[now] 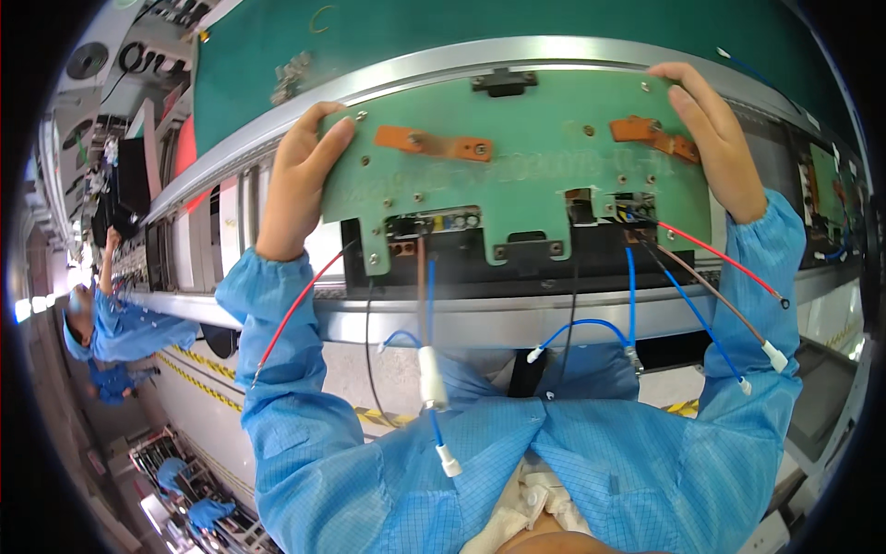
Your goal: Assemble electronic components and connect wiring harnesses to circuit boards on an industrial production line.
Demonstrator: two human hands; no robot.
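A wide green fixture plate [535,120] lies over a black tray [443,282] in front of me. My left hand [303,175] grips its left edge, thumb on top and fingers round the far corner. My right hand [715,134] holds the far right corner the same way. Orange clips [434,144] and a second orange clip pair [653,137] are screwed onto the plate. Circuit parts [452,222] show through its cutouts. A red wire [724,256], a blue wire [688,305] and several other wires with white connectors [431,379] hang toward me.
A metal rail [517,309] runs along the near side, and another rail [443,60] lies beyond the plate. Past that, a green mat [415,28] bears small metal parts [291,76]. Another board [831,185] sits at the right. A person in blue [120,323] works at the left.
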